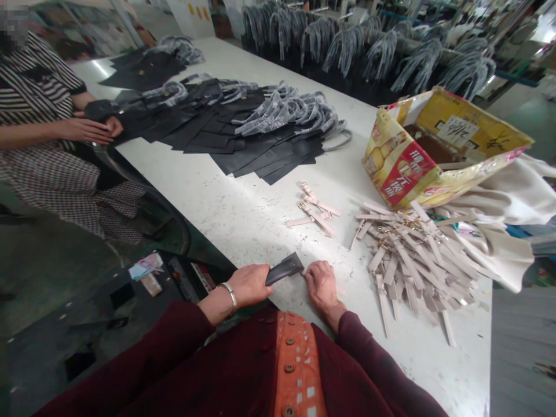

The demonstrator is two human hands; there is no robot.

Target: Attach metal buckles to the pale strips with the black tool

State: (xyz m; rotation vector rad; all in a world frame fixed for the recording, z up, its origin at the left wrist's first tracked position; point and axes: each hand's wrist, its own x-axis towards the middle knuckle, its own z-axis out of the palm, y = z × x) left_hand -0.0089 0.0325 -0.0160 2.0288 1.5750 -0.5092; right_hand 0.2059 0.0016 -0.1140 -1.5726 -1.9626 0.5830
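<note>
My left hand (249, 284) is closed on a small dark flat piece (284, 268) at the near edge of the white table (226, 208). My right hand (320, 285) rests just right of that piece with its fingers curled, touching the piece's right end. A few beige straps with metal buckles (315, 209) lie ahead of my hands. A big heap of the same beige straps (412, 260) spreads to the right.
A torn yellow and red cardboard box (434, 150) stands at the right, white cloth (512, 208) beside it. Black flat pieces with grey wrapped handles (260, 124) cover the far table. A person in a striped top sits at left, hands (93, 128) on black material.
</note>
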